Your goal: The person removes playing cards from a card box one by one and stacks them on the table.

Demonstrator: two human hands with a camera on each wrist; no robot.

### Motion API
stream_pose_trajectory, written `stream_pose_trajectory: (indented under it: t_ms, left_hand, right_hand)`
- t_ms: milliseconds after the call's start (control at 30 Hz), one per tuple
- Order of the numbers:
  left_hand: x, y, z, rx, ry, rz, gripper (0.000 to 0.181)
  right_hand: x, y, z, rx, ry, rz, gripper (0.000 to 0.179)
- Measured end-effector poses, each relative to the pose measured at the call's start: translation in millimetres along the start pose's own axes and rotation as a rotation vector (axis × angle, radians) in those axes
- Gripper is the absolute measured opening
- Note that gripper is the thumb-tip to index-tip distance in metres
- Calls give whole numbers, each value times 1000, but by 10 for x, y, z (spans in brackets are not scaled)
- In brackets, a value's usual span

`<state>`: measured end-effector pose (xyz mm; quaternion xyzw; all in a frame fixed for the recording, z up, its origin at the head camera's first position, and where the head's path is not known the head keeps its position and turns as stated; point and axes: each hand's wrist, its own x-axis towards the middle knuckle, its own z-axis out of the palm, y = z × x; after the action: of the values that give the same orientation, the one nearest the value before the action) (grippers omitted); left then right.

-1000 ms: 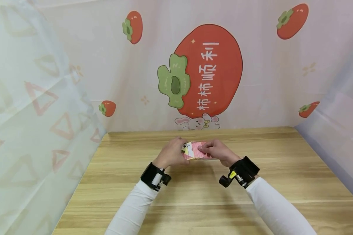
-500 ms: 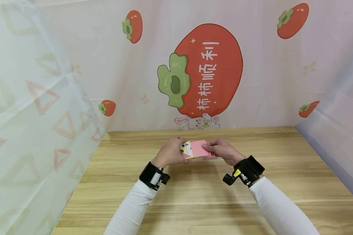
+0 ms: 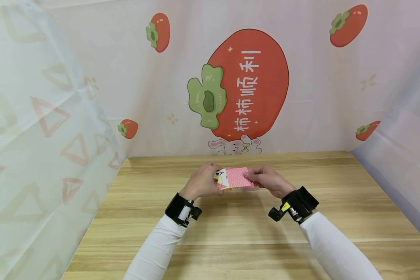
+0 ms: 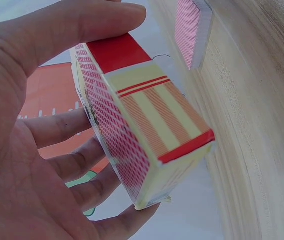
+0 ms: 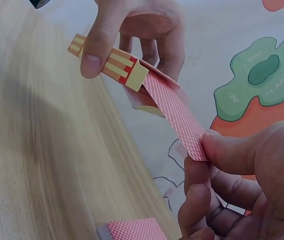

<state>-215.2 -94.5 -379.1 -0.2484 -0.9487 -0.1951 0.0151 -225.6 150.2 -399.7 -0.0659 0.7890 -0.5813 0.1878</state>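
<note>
A playing-card box (image 4: 146, 110), cream with red bands and a red checked side, is held up by my left hand (image 3: 203, 181), its thumb on one narrow edge and fingers round the other side. An ace shows printed at the box's left end in the head view. From the box's mouth a red-backed playing card (image 5: 174, 112) reaches out, bent slightly. My right hand (image 3: 267, 181) pinches its outer end between thumb and fingers. The card's inner end is hidden in the box.
A stack of red-backed cards (image 5: 139, 229) lies on the wooden table (image 3: 224, 233) below my right hand. A cloth backdrop (image 3: 311, 97) printed with persimmons hangs behind the table's far edge.
My right hand has moved to the right with the pinched card, and more of the card shows outside the box. The left hand with the box has hardly moved.
</note>
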Motion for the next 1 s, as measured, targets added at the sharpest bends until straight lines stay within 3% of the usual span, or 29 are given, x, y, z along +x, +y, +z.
stream_pose_trajectory:
  t_ms: [333,467,600,700,833,1000]
  left_hand:
    - [-6,-7,6,-2,-1,-6,74]
    - [-6,-5,8,-3,-4,-8,74]
    - [-1,3,11,-3,-9,-9,75]
    - [6,5,23,2,-17,-8,76]
    - [17,4,37,10,-25,-4,76]
    - [30,9,42,0,-29,4,73]
  right_hand:
    - [21,35,-16,-65,3,31,38]
    - [8,17,-19,-144,67,24,43]
    - [-23,-43,-46,-320,196,-119,44]
    - [-52,-122,-70,-468,242,-268,41]
    - [-87,-238,-78,-638,178,-424,43]
    - [-100,-346,-41,-811,57,-520,56]
